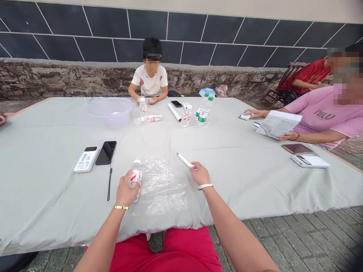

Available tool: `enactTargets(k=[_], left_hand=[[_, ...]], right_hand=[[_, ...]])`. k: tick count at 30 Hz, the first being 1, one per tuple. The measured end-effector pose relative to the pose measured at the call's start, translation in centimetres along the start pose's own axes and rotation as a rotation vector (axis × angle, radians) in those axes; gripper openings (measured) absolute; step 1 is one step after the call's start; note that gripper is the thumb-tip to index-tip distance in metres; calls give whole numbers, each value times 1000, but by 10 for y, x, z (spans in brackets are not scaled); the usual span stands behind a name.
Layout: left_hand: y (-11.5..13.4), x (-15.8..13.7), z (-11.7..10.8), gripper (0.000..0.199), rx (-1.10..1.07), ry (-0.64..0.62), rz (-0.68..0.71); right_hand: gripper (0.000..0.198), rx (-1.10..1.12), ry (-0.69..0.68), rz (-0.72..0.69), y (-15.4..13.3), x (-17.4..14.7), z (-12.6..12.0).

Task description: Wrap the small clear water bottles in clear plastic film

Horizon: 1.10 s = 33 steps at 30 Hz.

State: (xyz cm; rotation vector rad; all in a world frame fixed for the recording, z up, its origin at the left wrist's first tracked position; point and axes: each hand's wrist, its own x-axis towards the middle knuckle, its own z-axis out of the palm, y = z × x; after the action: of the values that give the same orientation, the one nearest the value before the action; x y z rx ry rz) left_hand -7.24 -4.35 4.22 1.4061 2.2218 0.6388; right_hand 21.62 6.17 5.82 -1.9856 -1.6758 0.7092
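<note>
My left hand (126,189) is wrapped round a small clear water bottle (136,176) with a white cap and a red-and-white label. The bottle stands at the left edge of a crumpled clear plastic bag (163,185), which lies flat on the cloth. Between the fingers of my right hand (200,173) is a white pen (184,160), its dark tip pointing away to the left. That hand rests close above the table, right of the bag. Part of the pen's near end is hidden by my fingers.
A white power bank (86,159) and a black phone (106,153) lie left. Farther back are a clear basin (110,111), water bottles (204,111) and a rolled paper (174,112). One person sits opposite; another at right holds a white box (279,124) near a phone (297,149).
</note>
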Motion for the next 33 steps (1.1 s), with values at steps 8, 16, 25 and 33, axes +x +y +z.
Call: enactTargets(k=[8,16,25,33], left_hand=[[-4,-2,6,68,13,-4,37],[-10,-1,11,66,-89,31,34],[-11,-1,12,66,-110,50,56],[-11,-4,18,63,-154,99,17]], right_hand=[[38,470,-556,-817,-81,-81,54],[38,380,-163,-194,-42,20,28],[38,577,-606,-122,-47,-18,69],[23,305,64,-67,-15,20,16]])
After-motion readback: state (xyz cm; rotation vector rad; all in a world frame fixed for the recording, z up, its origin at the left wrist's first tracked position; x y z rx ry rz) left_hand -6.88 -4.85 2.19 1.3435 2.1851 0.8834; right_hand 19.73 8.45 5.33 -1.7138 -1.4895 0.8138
